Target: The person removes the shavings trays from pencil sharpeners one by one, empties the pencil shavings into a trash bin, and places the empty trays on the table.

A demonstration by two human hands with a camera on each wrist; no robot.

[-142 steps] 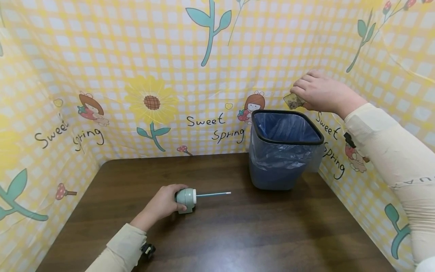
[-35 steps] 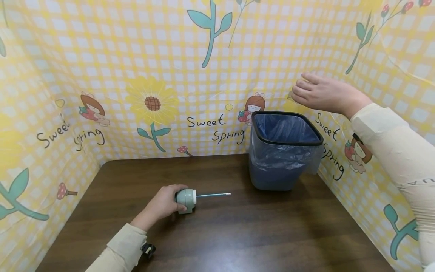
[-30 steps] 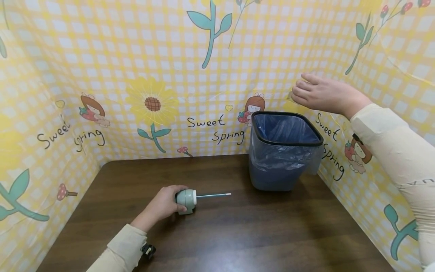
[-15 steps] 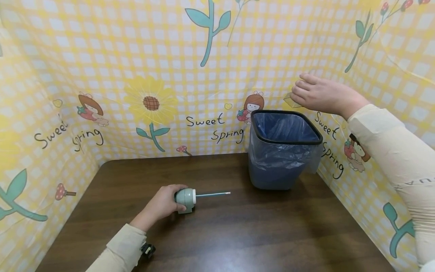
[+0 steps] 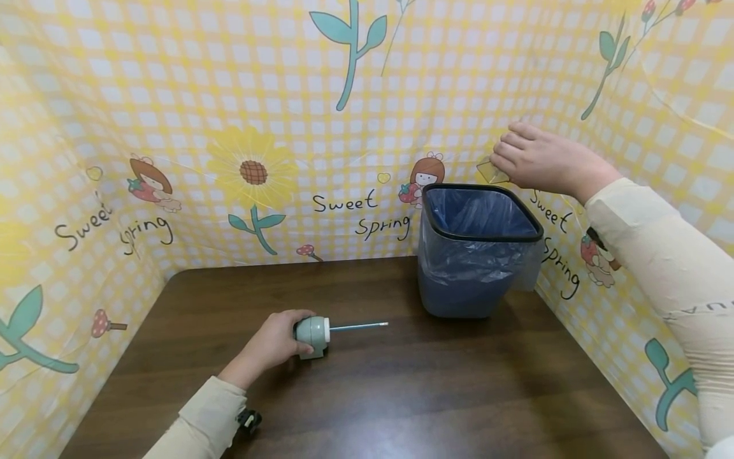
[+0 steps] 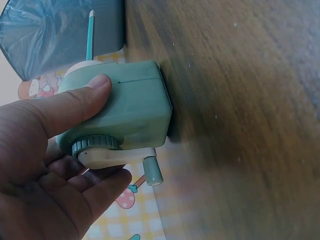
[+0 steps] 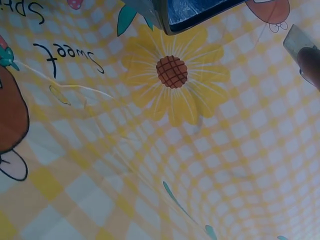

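A green crank pencil sharpener [image 5: 311,335] lies on the table in my left hand [image 5: 275,341], thumb on one side. A teal pencil [image 5: 358,327] sticks out of its front, pointing right. The left wrist view shows its crank handle [image 6: 153,171] free of my fingers. Above the far right rim of the bin, my right hand [image 5: 541,158] pinches a small clear plastic box [image 5: 489,171], like a sharpener's shavings drawer; it looks see-through. Only one edge of the box and a fingertip [image 7: 310,61] appear in the right wrist view.
A blue-grey waste bin [image 5: 455,290] with a clear liner and black rim stands at the table's back right. Yellow checked cloth [image 5: 287,76] hangs around the back and sides. The brown wooden table [image 5: 373,401] stretches in front.
The clear box held dark shavings at first; now it looks see-through. My right hand drew slightly back, then returned over the bin. The left hand and sharpener have stayed put.
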